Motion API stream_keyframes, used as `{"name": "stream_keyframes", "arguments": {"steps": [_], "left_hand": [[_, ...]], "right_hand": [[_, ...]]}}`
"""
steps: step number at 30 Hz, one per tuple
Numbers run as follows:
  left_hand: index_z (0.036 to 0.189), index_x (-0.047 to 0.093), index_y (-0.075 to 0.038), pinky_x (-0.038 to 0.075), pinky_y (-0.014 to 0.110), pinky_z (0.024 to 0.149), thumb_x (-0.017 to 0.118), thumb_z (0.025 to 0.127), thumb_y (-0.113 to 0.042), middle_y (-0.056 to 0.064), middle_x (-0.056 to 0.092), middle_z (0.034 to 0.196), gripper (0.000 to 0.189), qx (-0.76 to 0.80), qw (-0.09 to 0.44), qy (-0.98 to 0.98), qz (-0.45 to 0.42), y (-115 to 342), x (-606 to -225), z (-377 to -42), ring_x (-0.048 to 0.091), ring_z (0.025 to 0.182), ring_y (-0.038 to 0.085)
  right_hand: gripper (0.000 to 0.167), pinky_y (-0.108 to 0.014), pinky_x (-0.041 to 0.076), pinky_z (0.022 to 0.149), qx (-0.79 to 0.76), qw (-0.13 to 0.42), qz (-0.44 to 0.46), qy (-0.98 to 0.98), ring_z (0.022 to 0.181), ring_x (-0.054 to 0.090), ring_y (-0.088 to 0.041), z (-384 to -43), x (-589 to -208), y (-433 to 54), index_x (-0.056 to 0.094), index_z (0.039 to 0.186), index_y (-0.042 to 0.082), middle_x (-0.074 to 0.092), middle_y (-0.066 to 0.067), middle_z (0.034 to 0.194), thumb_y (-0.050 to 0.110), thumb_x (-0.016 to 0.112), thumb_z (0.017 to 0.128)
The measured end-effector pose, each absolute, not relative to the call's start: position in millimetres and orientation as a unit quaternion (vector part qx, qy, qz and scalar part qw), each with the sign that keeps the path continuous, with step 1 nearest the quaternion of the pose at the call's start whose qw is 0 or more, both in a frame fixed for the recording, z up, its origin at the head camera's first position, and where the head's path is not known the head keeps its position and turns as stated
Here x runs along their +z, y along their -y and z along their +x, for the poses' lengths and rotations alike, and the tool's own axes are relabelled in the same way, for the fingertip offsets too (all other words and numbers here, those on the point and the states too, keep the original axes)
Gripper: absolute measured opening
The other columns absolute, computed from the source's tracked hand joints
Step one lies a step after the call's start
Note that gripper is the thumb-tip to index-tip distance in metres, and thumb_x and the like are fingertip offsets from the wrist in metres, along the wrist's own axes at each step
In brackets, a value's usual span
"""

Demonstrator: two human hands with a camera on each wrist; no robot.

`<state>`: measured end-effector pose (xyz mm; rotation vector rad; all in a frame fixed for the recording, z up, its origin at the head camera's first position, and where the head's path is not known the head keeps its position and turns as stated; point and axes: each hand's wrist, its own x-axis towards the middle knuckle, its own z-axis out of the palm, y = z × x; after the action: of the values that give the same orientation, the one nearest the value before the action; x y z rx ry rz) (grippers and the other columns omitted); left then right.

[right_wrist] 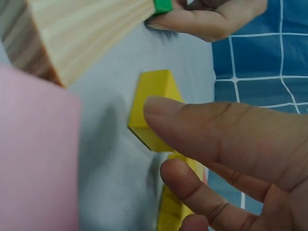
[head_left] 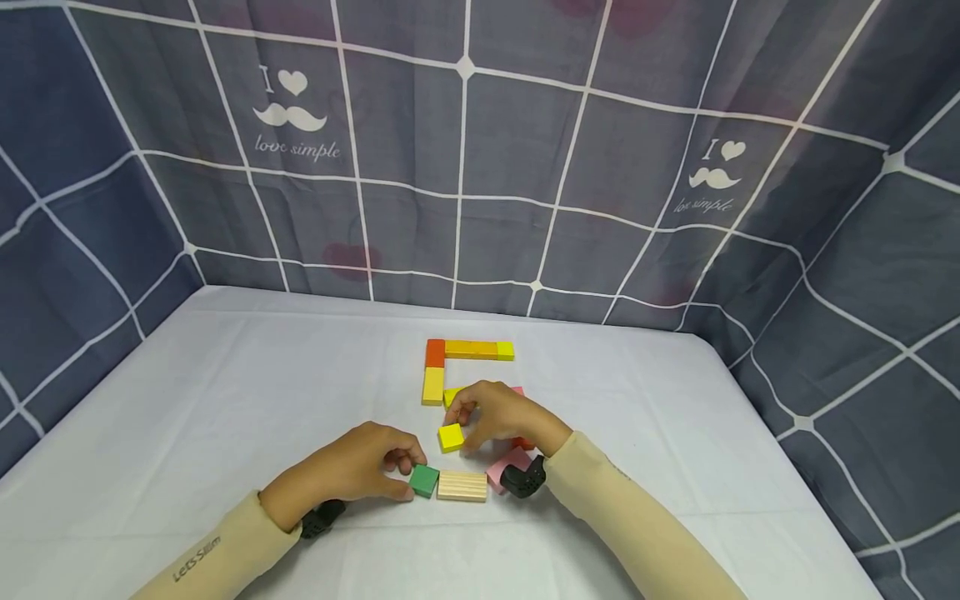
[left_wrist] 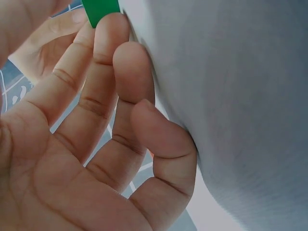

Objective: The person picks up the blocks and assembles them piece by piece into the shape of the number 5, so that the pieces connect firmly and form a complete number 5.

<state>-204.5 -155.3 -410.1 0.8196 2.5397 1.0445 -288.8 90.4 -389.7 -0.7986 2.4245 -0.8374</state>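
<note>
My left hand [head_left: 367, 462] pinches a small green block [head_left: 423, 481] between thumb and forefinger, low over the white table. At the left wrist view's top edge, only a corner of that green block [left_wrist: 102, 10] shows beyond the fingertips. A plain wooden block [head_left: 462, 487] with a ribbed look lies right beside it. In my right hand [head_left: 498, 412], a yellow cube [head_left: 451, 437] is held by thumb and fingertips, a little behind the wooden block. The right wrist view has the thumb across the face of this yellow cube [right_wrist: 149, 94]. A pink block [head_left: 508, 468] sits partly under the right wrist's black camera.
Farther back, a red-orange block [head_left: 435, 352], a long orange-yellow block [head_left: 471, 350], a small yellow-green block [head_left: 506, 351] and a yellow block [head_left: 432, 386] form a bent line. Other blocks are partly hidden under the right hand. A grey checked curtain [head_left: 405, 225] encloses the white table [head_left: 300, 367].
</note>
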Motion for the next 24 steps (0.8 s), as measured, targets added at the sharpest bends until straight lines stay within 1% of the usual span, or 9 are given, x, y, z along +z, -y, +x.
{"name": "stream_keyframes", "arguments": {"steps": [5, 9, 12, 16, 18, 22, 24], "left_hand": [[0.104, 0.077, -0.016, 0.046, 0.025, 0.072, 0.095, 0.083, -0.014, -0.012, 0.062, 0.086, 0.028, 0.357, 0.136, -0.879, 0.284, 156.0, -410.4, -204.6, 0.053, 0.08, 0.007], [0.104, 0.077, -0.016, 0.046, 0.025, 0.073, 0.095, 0.083, -0.014, -0.012, 0.063, 0.086, 0.028, 0.359, 0.139, -0.88, 0.279, 155.3, -411.4, -204.5, 0.053, 0.08, 0.007], [0.104, 0.077, -0.016, 0.046, 0.026, 0.073, 0.095, 0.083, -0.014, -0.012, 0.063, 0.086, 0.028, 0.36, 0.14, -0.88, 0.277, 154.5, -411.7, -204.6, 0.052, 0.08, 0.007], [0.103, 0.076, -0.017, 0.046, 0.026, 0.073, 0.096, 0.083, -0.014, -0.012, 0.062, 0.086, 0.028, 0.357, 0.142, -0.882, 0.272, 153.3, -411.6, -203.6, 0.053, 0.081, 0.008], [0.102, 0.076, -0.018, 0.046, 0.026, 0.074, 0.096, 0.083, -0.014, -0.011, 0.062, 0.086, 0.028, 0.356, 0.144, -0.883, 0.269, 152.8, -411.1, -203.1, 0.053, 0.081, 0.009], [0.102, 0.076, -0.018, 0.047, 0.026, 0.074, 0.095, 0.083, -0.014, -0.011, 0.062, 0.086, 0.028, 0.358, 0.148, -0.883, 0.266, 152.6, -410.5, -202.2, 0.054, 0.081, 0.009], [0.102, 0.076, -0.018, 0.047, 0.026, 0.074, 0.095, 0.083, -0.014, -0.01, 0.062, 0.086, 0.028, 0.359, 0.148, -0.881, 0.269, 153.1, -411.1, -202.4, 0.054, 0.081, 0.01]], "right_hand": [[0.031, -0.031, 0.048, 0.086, -0.31, 0.204, -0.298, -0.879, 0.091, 0.059, -0.016, -288.7, -385.2, -103.6, 0.081, 0.114, 0.012, 0.074, 0.002, 0.1, 0.004, 0.089, 0.085], [0.026, -0.029, 0.048, 0.083, -0.343, 0.182, -0.331, -0.86, 0.088, 0.057, -0.014, -286.6, -384.6, -119.9, 0.078, 0.119, 0.006, 0.075, -0.005, 0.107, 0.008, 0.082, 0.094], [0.024, -0.026, 0.047, 0.078, -0.378, 0.166, -0.349, -0.841, 0.082, 0.056, -0.012, -282.2, -385.1, -133.3, 0.077, 0.12, 0.002, 0.075, -0.005, 0.105, 0.009, 0.079, 0.097], [0.022, -0.023, 0.045, 0.072, -0.421, 0.153, -0.349, -0.823, 0.078, 0.054, -0.014, -274.9, -388.8, -149.8, 0.076, 0.119, -0.002, 0.072, 0.001, 0.098, 0.008, 0.076, 0.099], [0.022, -0.023, 0.046, 0.071, -0.441, 0.15, -0.348, -0.814, 0.078, 0.056, -0.015, -272.0, -392.4, -157.5, 0.075, 0.119, -0.005, 0.072, -0.002, 0.096, 0.006, 0.074, 0.1], [0.022, -0.022, 0.049, 0.071, -0.476, 0.145, -0.35, -0.793, 0.078, 0.062, -0.018, -267.0, -402.2, -171.1, 0.073, 0.119, -0.009, 0.073, -0.016, 0.093, 0.002, 0.071, 0.101], [0.022, -0.021, 0.049, 0.071, -0.489, 0.142, -0.352, -0.785, 0.077, 0.062, -0.017, -264.3, -406.7, -177.2, 0.072, 0.119, -0.01, 0.072, -0.02, 0.092, 0.001, 0.071, 0.101]]}}
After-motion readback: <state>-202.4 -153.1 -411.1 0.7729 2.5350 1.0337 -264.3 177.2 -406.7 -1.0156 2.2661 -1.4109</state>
